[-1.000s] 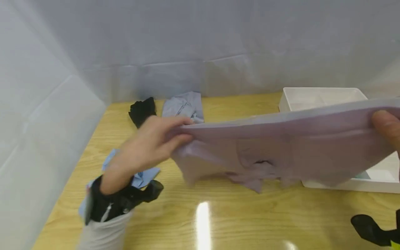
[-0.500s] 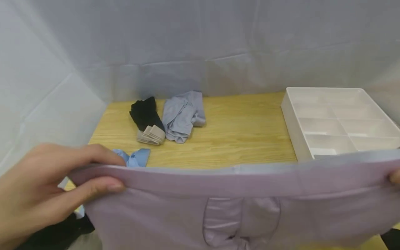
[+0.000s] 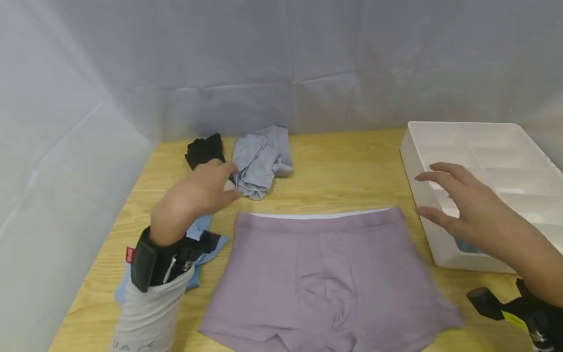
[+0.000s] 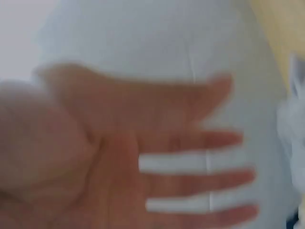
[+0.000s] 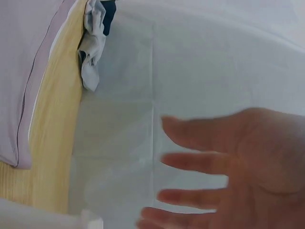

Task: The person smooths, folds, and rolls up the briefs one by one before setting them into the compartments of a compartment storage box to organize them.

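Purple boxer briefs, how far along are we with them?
The purple boxer briefs lie spread flat, waistband up, not yet folded. Left hand and right hand are open, holding nothing. The white divided organizer is mostly unfilled; grey underwear and black socks wait behind.

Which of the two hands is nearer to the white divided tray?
The right hand. It hovers open at the near left corner of the white divided tray, fingers spread. The left hand is far off, across the purple underwear, beside the grey garment.
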### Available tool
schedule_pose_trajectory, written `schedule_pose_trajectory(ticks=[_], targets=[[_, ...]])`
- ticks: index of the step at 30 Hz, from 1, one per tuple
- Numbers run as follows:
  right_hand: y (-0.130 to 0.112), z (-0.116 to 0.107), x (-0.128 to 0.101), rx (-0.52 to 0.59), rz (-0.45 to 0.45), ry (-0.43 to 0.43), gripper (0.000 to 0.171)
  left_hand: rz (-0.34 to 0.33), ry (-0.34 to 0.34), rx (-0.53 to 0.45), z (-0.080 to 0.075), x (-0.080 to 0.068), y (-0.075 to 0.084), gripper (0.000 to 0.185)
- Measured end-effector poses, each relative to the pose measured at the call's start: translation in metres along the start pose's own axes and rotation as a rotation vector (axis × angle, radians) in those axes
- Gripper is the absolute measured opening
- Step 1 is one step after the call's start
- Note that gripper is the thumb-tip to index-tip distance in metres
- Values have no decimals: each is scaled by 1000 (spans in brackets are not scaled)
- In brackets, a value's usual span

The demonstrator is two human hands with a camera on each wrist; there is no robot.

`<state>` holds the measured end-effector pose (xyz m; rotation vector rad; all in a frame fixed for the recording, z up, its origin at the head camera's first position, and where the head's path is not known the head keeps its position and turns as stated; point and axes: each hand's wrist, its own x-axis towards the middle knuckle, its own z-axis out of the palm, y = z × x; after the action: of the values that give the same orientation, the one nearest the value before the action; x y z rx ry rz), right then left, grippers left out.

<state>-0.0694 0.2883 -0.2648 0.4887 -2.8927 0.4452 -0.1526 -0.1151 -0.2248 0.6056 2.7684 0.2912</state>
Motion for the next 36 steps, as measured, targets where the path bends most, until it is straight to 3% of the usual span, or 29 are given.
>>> schedule_pose_trajectory(ticks=[4,7,10,13,16,20,25,29,32,36], targets=[[-6,11,-3,-4,-90,-159,51,182,-110,43,18,-7,28,43],[-20,22,-10,-13,-154,-235,49,265,-173,37,45,-20,37,45],[-32,42,-26,-26,-276,-196,50,290,-164,23,83,-45,26,55],[-36,66,-55,-52,-424,-132,58,272,-174,33,122,-73,8,73],[-33,88,-83,-80,-552,-68,69,270,-207,47,148,-87,-3,89],[-28,108,-102,-139,-562,-10,80,304,-178,54,157,-90,-9,98],[-26,110,-108,-219,-506,-1,84,339,-152,84,158,-89,-2,94],[-41,117,-118,-281,-480,-2,90,520,-10,271,182,-102,7,80],[-56,127,-133,-339,-459,0,93,663,216,416,203,-117,14,72],[-68,134,-149,-343,-483,5,85,744,462,492,217,-126,23,58]])
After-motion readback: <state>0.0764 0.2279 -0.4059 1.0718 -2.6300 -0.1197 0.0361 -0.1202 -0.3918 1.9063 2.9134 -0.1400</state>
